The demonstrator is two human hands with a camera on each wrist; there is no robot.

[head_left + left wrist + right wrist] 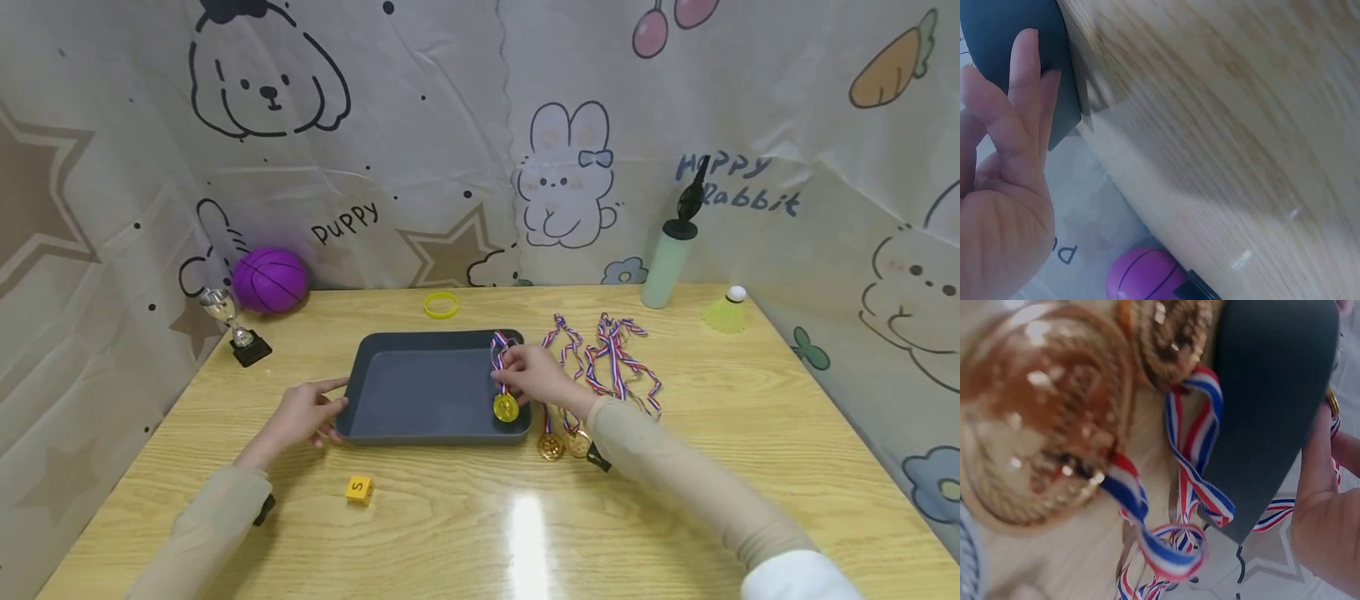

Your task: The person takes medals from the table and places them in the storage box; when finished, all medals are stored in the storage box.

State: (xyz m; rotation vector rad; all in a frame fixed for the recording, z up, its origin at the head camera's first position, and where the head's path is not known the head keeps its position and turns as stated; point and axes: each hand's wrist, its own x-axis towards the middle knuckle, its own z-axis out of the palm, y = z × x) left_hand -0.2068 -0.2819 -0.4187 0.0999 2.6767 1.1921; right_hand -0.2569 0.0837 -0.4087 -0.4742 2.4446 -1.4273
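Observation:
A dark grey rectangular tray lies on the wooden table. Against its left side rests my left hand; in the left wrist view the fingers lie fairly straight along the tray's outer wall. My right hand pinches the striped ribbon of a gold medal at the tray's right end, and the medal hangs inside the rim. Right of the tray lie more medals: a gold one and a second, with tangled red, white and blue ribbons behind.
At the back left are a purple ball and a small trophy. A yellow ring lies behind the tray, a yellow letter cube in front. A green hand pump and a shuttlecock stand back right.

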